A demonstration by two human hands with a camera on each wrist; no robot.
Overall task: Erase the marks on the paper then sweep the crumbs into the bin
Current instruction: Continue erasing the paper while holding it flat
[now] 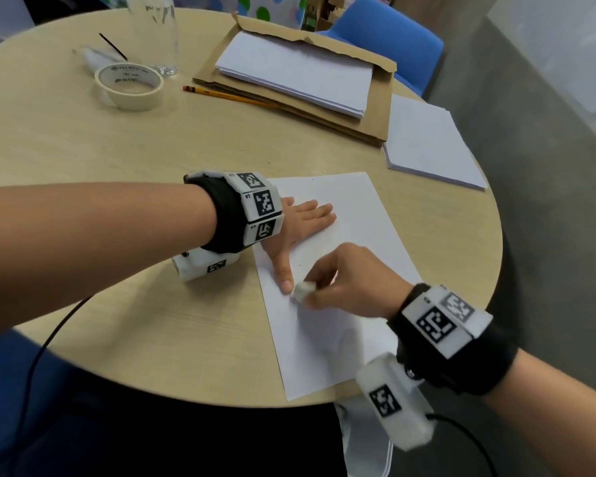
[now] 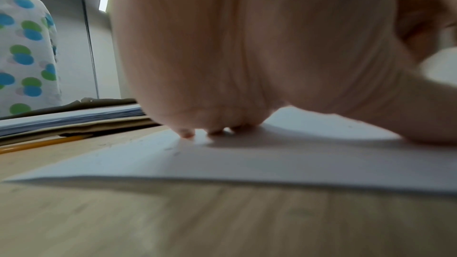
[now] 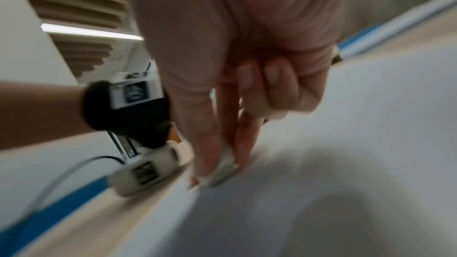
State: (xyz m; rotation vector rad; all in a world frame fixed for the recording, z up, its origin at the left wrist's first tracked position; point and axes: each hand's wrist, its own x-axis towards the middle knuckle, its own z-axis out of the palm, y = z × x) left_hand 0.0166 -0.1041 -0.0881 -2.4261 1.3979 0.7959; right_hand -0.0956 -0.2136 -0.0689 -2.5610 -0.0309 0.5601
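Eraser (image 1: 304, 290) seemingly touches paper (image 1: 358, 215) between hands.

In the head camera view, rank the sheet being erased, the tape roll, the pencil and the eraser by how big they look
1. Sheet
2. Tape roll and pencil: differently shaped, too close to rank
3. Eraser, partly hidden in the right hand

Even indoor light, pretty soft, no glare on the table (image 1: 100, 149). Head view bends at the edges. The right hand (image 1: 344, 280) is motion-smeared, its wrist view streaky, and shadow pools under the left hand (image 2: 247, 46) on the paper (image 2: 247, 163).
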